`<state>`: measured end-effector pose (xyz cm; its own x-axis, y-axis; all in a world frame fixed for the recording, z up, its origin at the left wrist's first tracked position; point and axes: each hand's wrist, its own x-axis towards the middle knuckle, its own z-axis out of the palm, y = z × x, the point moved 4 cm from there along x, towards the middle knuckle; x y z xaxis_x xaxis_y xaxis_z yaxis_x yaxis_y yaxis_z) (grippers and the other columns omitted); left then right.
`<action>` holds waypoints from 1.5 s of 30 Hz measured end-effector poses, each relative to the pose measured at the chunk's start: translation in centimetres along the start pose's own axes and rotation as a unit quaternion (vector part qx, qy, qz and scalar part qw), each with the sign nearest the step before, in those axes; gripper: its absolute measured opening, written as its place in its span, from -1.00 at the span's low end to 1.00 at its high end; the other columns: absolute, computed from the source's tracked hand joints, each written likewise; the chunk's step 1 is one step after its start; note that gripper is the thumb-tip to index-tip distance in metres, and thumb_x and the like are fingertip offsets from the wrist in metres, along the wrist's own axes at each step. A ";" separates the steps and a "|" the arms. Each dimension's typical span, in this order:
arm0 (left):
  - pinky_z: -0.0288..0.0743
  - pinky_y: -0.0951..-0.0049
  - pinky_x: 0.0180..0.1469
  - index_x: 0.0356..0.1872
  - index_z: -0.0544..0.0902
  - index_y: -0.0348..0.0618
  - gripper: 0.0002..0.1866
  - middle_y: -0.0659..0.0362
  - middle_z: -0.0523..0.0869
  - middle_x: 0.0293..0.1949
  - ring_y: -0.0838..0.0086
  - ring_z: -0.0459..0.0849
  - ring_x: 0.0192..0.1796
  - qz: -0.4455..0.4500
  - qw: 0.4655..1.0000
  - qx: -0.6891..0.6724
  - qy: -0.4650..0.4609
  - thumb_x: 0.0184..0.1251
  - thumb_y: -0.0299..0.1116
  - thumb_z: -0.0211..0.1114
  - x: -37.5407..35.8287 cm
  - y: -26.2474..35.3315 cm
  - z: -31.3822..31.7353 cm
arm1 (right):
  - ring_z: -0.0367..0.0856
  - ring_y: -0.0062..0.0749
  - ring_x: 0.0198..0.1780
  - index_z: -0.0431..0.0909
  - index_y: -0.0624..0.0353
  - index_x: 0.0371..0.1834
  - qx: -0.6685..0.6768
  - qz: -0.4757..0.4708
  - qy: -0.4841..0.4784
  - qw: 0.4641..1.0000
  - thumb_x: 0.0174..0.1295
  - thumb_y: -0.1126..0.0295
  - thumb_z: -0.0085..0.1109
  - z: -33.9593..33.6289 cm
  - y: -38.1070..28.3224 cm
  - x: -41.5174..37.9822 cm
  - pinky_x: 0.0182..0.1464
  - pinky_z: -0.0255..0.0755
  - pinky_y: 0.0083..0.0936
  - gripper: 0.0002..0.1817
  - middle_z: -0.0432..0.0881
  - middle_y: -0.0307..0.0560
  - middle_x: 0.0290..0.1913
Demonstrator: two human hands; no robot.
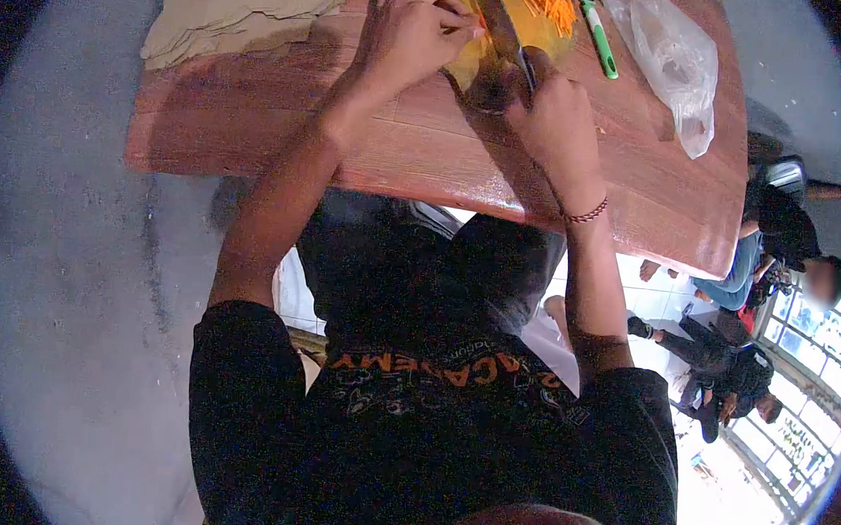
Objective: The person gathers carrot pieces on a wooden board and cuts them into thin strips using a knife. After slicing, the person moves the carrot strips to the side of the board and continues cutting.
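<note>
A yellowish cutting board (550, 45) lies at the table's far edge, partly out of view. My right hand (557, 121) is closed round the handle of a knife (499, 19), whose blade points away over the board. To the left of the blade, the fingers of my left hand (422, 33) are pinched together on a small orange piece (481, 21), mostly hidden by the fingertips. Thin orange shreds (546, 2) lie in a pile on the board, right of the knife.
Stacked beige sheets (248, 7) lie on the wooden table (428, 156) at the left. A green-and-white peeler (600, 43) and a clear plastic bag (673, 61) are at the right. Several people (779, 224) sit beyond the table's right side, near windows.
</note>
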<state>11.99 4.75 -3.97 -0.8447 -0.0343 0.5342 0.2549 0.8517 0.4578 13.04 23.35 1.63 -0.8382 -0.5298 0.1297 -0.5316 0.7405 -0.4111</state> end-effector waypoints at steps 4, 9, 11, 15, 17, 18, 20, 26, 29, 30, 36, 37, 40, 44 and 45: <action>0.44 0.29 0.15 -0.31 0.85 0.04 -0.78 0.35 0.74 -0.21 0.34 0.61 -0.05 0.008 1.000 0.020 0.008 0.15 -0.09 0.47 0.0 0.3 -0.1 | 0.64 0.33 -0.27 0.47 0.26 0.03 -0.015 0.013 -0.021 1.000 0.23 0.31 0.18 0.3 -0.3 -0.3 -0.24 0.54 0.08 -0.64 0.62 0.38 -0.41; 0.42 0.27 0.17 -0.33 0.85 0.03 -0.77 0.36 0.74 -0.20 0.33 0.60 -0.03 0.007 1.000 0.020 0.008 0.16 -0.07 0.46 -0.1 0.2 0.1 | 0.67 0.27 -0.32 0.47 0.30 -0.03 -0.033 0.027 -0.018 0.999 0.12 0.31 0.26 0.8 -1.1 0.0 -0.28 0.58 0.04 -0.60 0.63 0.35 -0.44; 0.42 0.27 0.17 -0.34 0.85 0.03 -0.76 0.36 0.74 -0.20 0.33 0.59 -0.03 0.012 1.000 0.020 0.011 0.16 -0.06 0.46 -0.1 0.3 0.1 | 0.70 0.21 -0.35 0.48 0.31 -0.06 -0.046 0.009 -0.005 0.999 0.12 0.25 0.28 0.9 -1.1 0.0 -0.31 0.61 -0.01 -0.59 0.65 0.32 -0.47; 0.32 0.23 0.22 -0.31 0.86 0.13 -0.79 0.42 0.75 -0.18 0.38 0.60 0.00 -0.006 1.000 0.015 0.000 0.15 -0.06 0.42 -0.1 0.2 -0.1 | 0.68 0.25 -0.27 0.51 0.34 -0.07 -0.041 0.010 -0.008 0.999 0.16 0.25 0.23 0.8 -0.8 0.9 -0.23 0.59 0.01 -0.61 0.64 0.38 -0.42; 0.32 0.24 0.22 -0.31 0.86 0.14 -0.80 0.43 0.75 -0.18 0.38 0.61 0.00 -0.019 1.000 0.007 -0.007 0.16 -0.07 0.42 -0.1 0.1 0.1 | 0.65 0.31 -0.26 0.51 0.35 -0.06 -0.027 0.012 -0.004 1.000 0.17 0.26 0.21 0.6 0.0 1.6 -0.19 0.56 0.04 -0.61 0.63 0.38 -0.40; 0.33 0.24 0.22 -0.32 0.86 0.15 -0.80 0.43 0.75 -0.18 0.39 0.61 0.00 -0.006 1.000 0.011 -0.002 0.16 -0.07 0.41 -0.2 0.0 0.1 | 0.66 0.30 -0.25 0.54 0.34 -0.05 0.023 0.013 0.001 1.000 0.23 0.23 0.18 0.9 1.2 2.2 -0.17 0.55 0.01 -0.62 0.64 0.38 -0.38; 0.33 0.24 0.22 -0.32 0.86 0.16 -0.81 0.43 0.75 -0.18 0.39 0.61 0.00 0.008 1.000 0.015 0.004 0.17 -0.06 0.41 -0.2 0.1 0.1 | 0.66 0.29 -0.24 0.57 0.34 -0.04 0.073 0.014 0.006 0.997 0.30 0.19 0.14 1.2 2.1 3.4 -0.16 0.54 -0.02 -0.61 0.65 0.37 -0.35; 0.36 0.23 0.24 -0.29 0.85 0.16 -0.79 0.43 0.76 -0.11 0.38 0.63 0.05 -0.011 1.000 0.013 -0.006 0.17 -0.05 0.40 0.0 0.1 -0.1 | 0.73 -0.01 -0.34 0.59 0.34 0.01 0.073 0.053 -0.002 0.996 0.40 0.12 0.08 0.8 2.4 4.7 -0.26 0.54 -0.20 -0.57 0.68 0.25 -0.42; 0.38 0.25 0.22 -0.26 0.84 0.13 -0.78 0.39 0.77 -0.05 0.38 0.63 0.06 -0.025 1.000 -0.012 0.005 0.19 -0.05 0.40 -0.1 0.2 -0.2 | 0.69 0.25 -0.24 0.66 0.28 -0.11 0.154 0.073 0.009 0.985 0.33 0.13 0.12 -0.4 2.3 4.0 -0.17 0.54 0.01 -0.61 0.67 0.39 -0.35; 0.37 0.26 0.23 -0.26 0.84 0.11 -0.77 0.36 0.77 -0.05 0.38 0.64 0.05 -0.042 0.998 -0.038 0.012 0.20 -0.06 0.40 0.0 0.1 -0.2 | 0.69 0.24 -0.26 0.65 0.27 -0.09 0.163 0.083 0.019 0.983 0.33 0.11 0.13 -1.0 2.1 3.6 -0.19 0.54 -0.01 -0.60 0.67 0.37 -0.35; 0.51 0.38 0.13 -0.16 0.80 -0.07 -0.79 0.19 0.81 -0.15 0.34 0.71 -0.05 0.011 0.985 -0.042 0.167 0.24 -0.26 0.43 0.9 0.2 -4.1 | 0.70 0.17 -0.31 0.63 0.21 -0.01 0.126 0.021 0.065 0.990 0.23 0.22 0.25 -2.5 1.3 0.9 -0.25 0.56 -0.04 -0.65 0.69 0.29 -0.35; 0.51 0.37 0.13 -0.15 0.80 -0.06 -0.81 0.21 0.81 -0.13 0.34 0.71 -0.02 0.026 0.975 -0.034 0.220 0.26 -0.30 0.40 1.1 0.3 -5.0 | 0.70 0.14 -0.32 0.63 0.19 0.00 0.095 -0.040 0.091 0.990 0.19 0.27 0.27 -2.4 1.2 0.5 -0.26 0.57 -0.05 -0.65 0.68 0.27 -0.37; 0.38 0.20 0.27 -0.08 0.80 0.02 -0.79 0.26 0.79 -0.04 0.35 0.68 0.09 0.206 0.969 -0.010 0.138 0.28 -0.30 0.36 1.6 2.9 -7.2 | 0.71 0.11 -0.26 0.62 0.13 0.12 -0.023 -0.058 0.014 0.998 0.21 0.25 0.29 -1.3 1.1 -0.6 -0.21 0.57 -0.17 -0.59 0.70 0.26 -0.27; 0.17 0.01 0.40 -0.01 0.77 0.07 -0.75 0.31 0.76 0.05 0.38 0.64 0.18 0.244 0.963 0.109 0.043 0.30 -0.26 0.34 -0.5 5.1 -7.6 | 0.70 0.12 -0.27 0.62 0.05 0.16 -0.043 -0.051 -0.018 0.998 0.14 0.29 0.30 -1.1 0.3 -1.7 -0.22 0.57 -0.13 -0.54 0.69 0.22 -0.29; 0.16 -0.02 0.39 -0.06 0.78 0.07 -0.75 0.31 0.78 -0.04 0.44 0.66 0.12 0.248 0.962 0.114 0.026 0.27 -0.20 0.38 -0.7 5.1 -7.3 | 0.70 0.12 -0.27 0.62 0.05 0.16 -0.041 -0.051 -0.016 0.998 0.14 0.29 0.30 -1.4 -0.1 -1.9 -0.22 0.57 -0.13 -0.54 0.69 0.22 -0.29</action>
<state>17.37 5.28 3.19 -0.6187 0.3853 0.6847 0.5062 0.8620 -0.0276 14.51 24.78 2.68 -0.7759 -0.6156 0.1380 -0.6229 0.7129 -0.3222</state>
